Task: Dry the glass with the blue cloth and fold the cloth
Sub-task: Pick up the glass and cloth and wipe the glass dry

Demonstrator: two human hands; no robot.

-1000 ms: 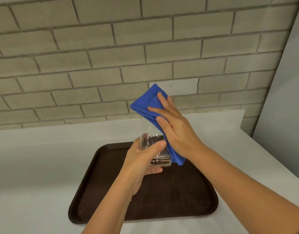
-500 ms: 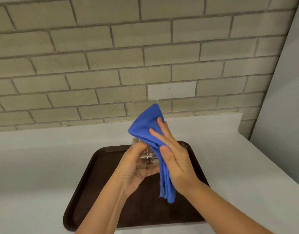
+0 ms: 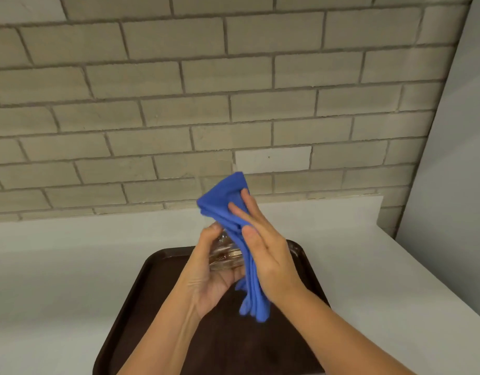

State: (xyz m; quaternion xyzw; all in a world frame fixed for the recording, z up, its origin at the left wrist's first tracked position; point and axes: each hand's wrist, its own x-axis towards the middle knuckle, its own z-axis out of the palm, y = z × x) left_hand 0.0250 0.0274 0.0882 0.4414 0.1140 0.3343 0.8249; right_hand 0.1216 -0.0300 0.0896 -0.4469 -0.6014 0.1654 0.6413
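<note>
A clear glass (image 3: 223,253) is held in the air above the tray, cupped from the left and below by my left hand (image 3: 206,277). My right hand (image 3: 266,253) presses the bunched blue cloth (image 3: 228,204) flat against the right side of the glass. The cloth sticks up past my fingertips and hangs down in folds below my palm. Most of the glass is hidden between the hand and the cloth.
A dark brown tray (image 3: 141,299) lies on the white counter (image 3: 57,266) under my hands. A brick wall (image 3: 206,104) stands right behind the counter. A pale wall panel (image 3: 455,185) borders the counter's right end.
My left hand has turned the glass and now cups it more from below. The view has tilted up, so my hands sit lower in the frame. The cloth stays pressed on the glass.
</note>
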